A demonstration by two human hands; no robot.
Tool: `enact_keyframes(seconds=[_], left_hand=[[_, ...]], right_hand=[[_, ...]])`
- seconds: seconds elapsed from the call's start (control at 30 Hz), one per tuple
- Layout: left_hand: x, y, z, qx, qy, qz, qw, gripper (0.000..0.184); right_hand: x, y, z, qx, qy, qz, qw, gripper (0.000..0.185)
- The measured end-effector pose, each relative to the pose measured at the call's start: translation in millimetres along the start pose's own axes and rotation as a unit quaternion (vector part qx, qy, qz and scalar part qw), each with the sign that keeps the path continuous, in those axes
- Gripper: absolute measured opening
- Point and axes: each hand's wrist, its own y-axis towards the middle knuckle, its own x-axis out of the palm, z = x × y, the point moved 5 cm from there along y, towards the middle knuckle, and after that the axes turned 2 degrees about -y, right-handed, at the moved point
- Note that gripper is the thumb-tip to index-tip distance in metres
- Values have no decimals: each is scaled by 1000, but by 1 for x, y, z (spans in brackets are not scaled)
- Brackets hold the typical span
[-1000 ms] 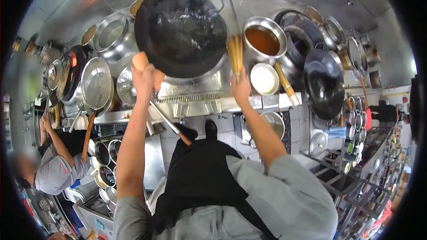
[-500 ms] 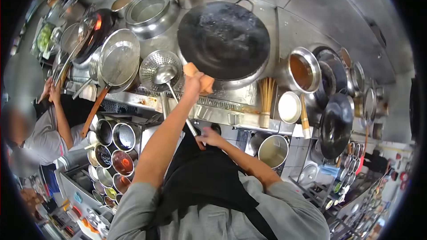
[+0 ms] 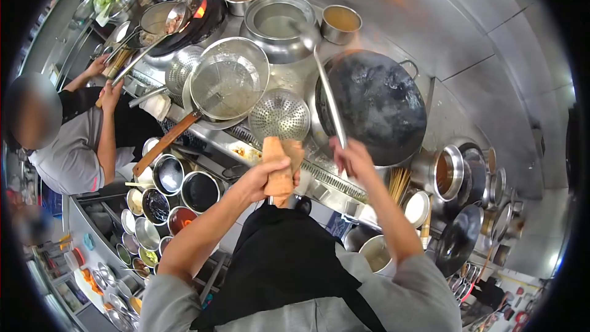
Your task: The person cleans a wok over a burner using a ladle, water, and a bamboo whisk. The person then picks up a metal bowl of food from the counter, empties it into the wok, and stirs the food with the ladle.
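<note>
Ladle (image 3: 327, 89) is out of the skimmer now; half a second back its bowl was sitting in there, and now it's up in my right grip (image 3: 354, 161). Left grip (image 3: 268, 178) has shifted too, away from the wok's edge and back in front of my apron (image 3: 279, 255).

Right grip is curled tight around the lower end of the ladle's handle, with the shaft slanting up and the bowl by the right side of the wide pot of pale liquid (image 3: 278, 19). The bowl's a bit blurred, so can't tell if it touches the rim. Left grip is pinching a folded orange cloth (image 3: 279, 175), thumb across the front, just below the perforated skimmer (image 3: 279, 115) lying on the counter (image 3: 329, 177).

Big black wok (image 3: 375, 107) is on my right with a haze over its dark inside. Small pot of yellowish liquid (image 3: 342, 23) is just behind it. Mesh strainer (image 3: 230, 80) with the wooden handle is left of the skimmer. Bamboo brush (image 3: 398, 184) is near the wok's front edge, beside a white bowl (image 3: 417, 208). Over on the far left a co-worker (image 3: 80, 141) has both hands on long-handled tools near a flaming wok (image 3: 206, 24).
</note>
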Motion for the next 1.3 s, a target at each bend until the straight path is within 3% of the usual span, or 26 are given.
enact_keyframes(seconds=[0.07,0.1,0.17,0.23,0.27,0.3,0.33,0.37,0.4,0.47,0.5,0.53,0.6,0.63,0.67,0.73,0.77,0.83,0.87,0.97,1.0,1.03,1.07,1.1,1.17,1.3], left_hand=[[-11,-13,1,18,25,5,1000,48],[-15,-18,3,28,47,12,998,48],[-7,-33,12,35,41,14,998,46],[-6,-38,15,54,30,8,998,45],[-8,-39,14,54,32,4,998,45],[-12,-42,12,44,23,11,999,46],[-17,-44,11,34,14,18,999,47],[-24,-45,8,30,37,26,999,53],[-33,-46,8,31,39,22,999,53],[-57,-48,7,8,-16,54,998,49],[-60,-49,10,9,-42,-10,999,50],[-77,-55,11,-11,-39,-8,999,54],[-69,-62,17,51,-56,11,997,59],[-58,-67,22,42,-50,8,998,59],[-50,-73,27,31,-67,56,996,57],[-63,-73,28,11,-77,101,992,55],[-83,-68,24,5,-61,38,997,52],[-87,-62,24,21,-42,-21,999,48],[-85,-61,26,10,-40,-27,999,48],[-81,-52,31,-2,-14,-27,1000,49],[-79,-49,32,-11,-14,-33,999,49],[-75,-53,36,-13,-12,-24,1000,49],[-74,-55,38,-14,-9,-16,1000,49],[-80,-50,37,-19,-9,-35,999,49],[-73,-45,36,-23,-14,-39,999,52],[-35,-26,33,-44,-6,-25,999,61]], right_hand=[[-2,70,-43,-29,-222,87,971,17],[-9,121,-52,-211,-359,172,893,21],[12,174,-84,-221,-444,237,835,27],[12,241,-69,-301,-479,288,772,19],[20,244,-79,-303,-480,291,770,19],[22,259,-69,-134,-267,188,936,14],[36,264,-58,49,-24,63,997,13],[46,262,-59,123,183,-9,975,8],[46,260,-64,119,182,-7,976,8],[52,239,-72,178,454,-134,863,13],[51,227,-77,159,495,-146,842,21],[46,223,-77,151,498,-139,842,21],[36,218,-88,85,589,-197,779,22],[33,221,-93,46,583,-210,783,25],[29,230,-98,38,588,-204,782,25],[16,252,-123,-47,672,-231,702,25],[12,262,-130,-56,676,-224,700,25],[3,269,-145,-115,709,-273,640,25],[1,266,-146,-124,709,-265,642,25],[1,253,-136,-71,586,-206,781,18],[1,244,-132,-76,585,-197,783,18],[14,238,-122,-59,431,-75,897,16],[21,230,-113,-39,254,51,965,14],[35,223,-106,-38,256,49,965,14],[47,214,-94,-54,18,147,988,18],[44,228,-67,-51,-153,203,966,27]])
